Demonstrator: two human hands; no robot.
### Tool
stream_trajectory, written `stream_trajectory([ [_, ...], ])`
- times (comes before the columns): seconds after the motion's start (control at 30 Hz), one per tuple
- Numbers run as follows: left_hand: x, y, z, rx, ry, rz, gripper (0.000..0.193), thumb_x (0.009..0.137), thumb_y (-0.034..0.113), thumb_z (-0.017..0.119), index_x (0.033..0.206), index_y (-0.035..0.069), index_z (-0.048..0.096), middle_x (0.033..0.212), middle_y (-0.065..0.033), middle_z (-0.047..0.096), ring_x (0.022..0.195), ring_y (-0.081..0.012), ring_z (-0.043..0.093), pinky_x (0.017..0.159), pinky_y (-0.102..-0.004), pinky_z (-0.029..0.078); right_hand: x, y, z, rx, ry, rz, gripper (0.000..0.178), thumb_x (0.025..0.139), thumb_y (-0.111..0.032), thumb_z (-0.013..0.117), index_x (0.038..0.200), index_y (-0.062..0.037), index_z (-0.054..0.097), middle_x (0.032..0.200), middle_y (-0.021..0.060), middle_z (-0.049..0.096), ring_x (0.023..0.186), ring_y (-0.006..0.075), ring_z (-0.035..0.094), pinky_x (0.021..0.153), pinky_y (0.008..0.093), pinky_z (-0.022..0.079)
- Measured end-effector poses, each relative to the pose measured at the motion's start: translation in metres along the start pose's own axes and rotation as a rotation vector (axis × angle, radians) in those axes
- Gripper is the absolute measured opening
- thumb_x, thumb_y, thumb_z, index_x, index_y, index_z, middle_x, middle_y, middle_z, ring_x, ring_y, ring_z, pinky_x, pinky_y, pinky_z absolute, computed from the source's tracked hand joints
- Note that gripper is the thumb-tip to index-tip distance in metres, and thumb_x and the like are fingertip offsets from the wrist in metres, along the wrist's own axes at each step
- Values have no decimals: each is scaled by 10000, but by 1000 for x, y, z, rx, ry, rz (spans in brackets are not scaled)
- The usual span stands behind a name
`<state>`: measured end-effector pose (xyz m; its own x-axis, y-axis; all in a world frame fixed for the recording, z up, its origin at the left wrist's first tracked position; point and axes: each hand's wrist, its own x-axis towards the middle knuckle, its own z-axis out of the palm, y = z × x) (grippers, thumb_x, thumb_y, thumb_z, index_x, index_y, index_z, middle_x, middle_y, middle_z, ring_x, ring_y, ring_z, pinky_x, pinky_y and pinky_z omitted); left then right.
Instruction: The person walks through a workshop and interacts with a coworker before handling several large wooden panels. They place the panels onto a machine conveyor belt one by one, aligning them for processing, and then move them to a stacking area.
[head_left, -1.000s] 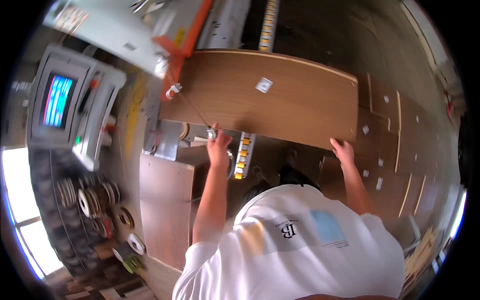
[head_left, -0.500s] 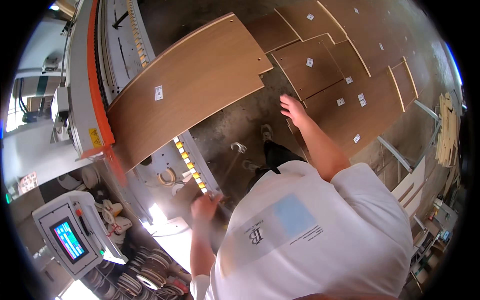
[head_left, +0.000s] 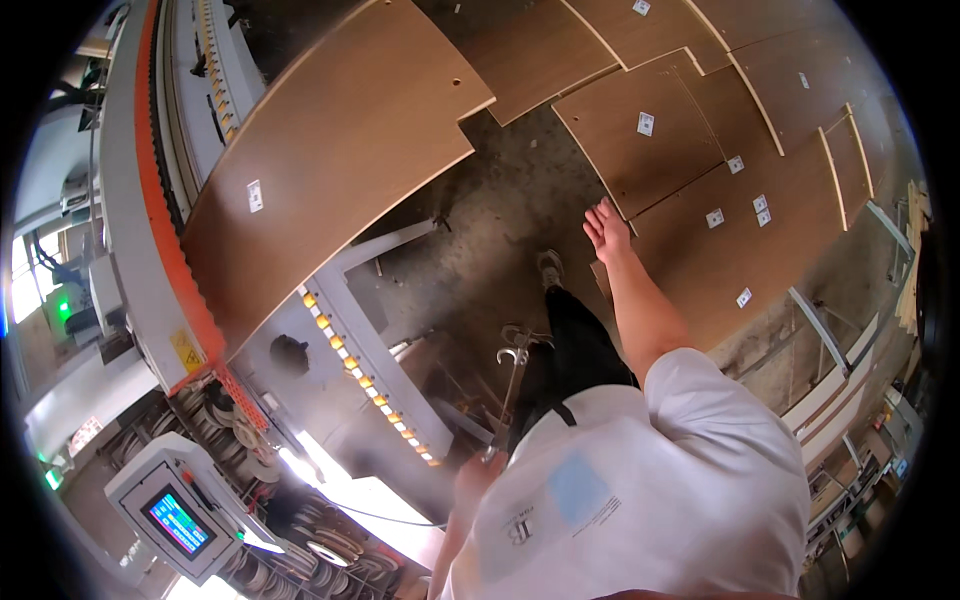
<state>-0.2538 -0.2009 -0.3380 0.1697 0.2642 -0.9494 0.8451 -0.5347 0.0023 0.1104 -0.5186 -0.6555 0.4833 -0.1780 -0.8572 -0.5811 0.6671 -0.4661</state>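
Note:
My right hand (head_left: 608, 228) is held out with its fingers apart, beside the pale edge of a brown wooden panel (head_left: 630, 120) in the stack on the right. Low in the view is my left hand (head_left: 478, 480), blurred near my hip; its fingers cannot be made out. A metal rod with a hooked head (head_left: 514, 354) reaches down toward that hand, and whether I grip it is unclear. At the left, a long brown panel (head_left: 340, 130) with a notched corner and a white label lies along the machine (head_left: 165, 200), over its roller rail (head_left: 360, 375).
A control box with a lit screen (head_left: 178, 518) stands at the lower left, near rolls of edging tape (head_left: 335, 550). Metal rails (head_left: 820, 325) show beneath the panel stack on the right. My foot (head_left: 550, 268) is on the concrete floor between machine and stack.
My view has shifted. The long panel now appears farther left and higher. My left hand has come down toward my hip, while my right hand stays close to the stack's edge.

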Motion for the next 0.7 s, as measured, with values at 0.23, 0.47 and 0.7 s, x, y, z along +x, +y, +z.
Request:
stream_trajectory([
  [0.23,-20,19,17,-284,-37,-69,407,942,398,709,1117,30,701,968,-108,731,942,-212,685,825,-370,532,115,-14,51,702,146,16,941,885,-505,761,1573,-78,280,1619,110,299,1406,272,469,1168,494,384],
  [0.47,15,-18,23,-309,-31,-78,299,972,327,681,1054,40,665,898,-64,676,893,-174,652,764,-344,517,123,-25,76,942,229,-168,374,929,-400,754,1150,-115,652,1106,20,666,918,180,649,902,437,562],
  [0.7,18,-22,17,-346,9,-20,233,1006,250,663,882,61,606,763,37,584,746,-52,549,662,-273,470,62,-74,96,1061,86,-316,218,996,-280,695,1096,-88,668,1046,27,700,938,181,676,801,341,613],
])
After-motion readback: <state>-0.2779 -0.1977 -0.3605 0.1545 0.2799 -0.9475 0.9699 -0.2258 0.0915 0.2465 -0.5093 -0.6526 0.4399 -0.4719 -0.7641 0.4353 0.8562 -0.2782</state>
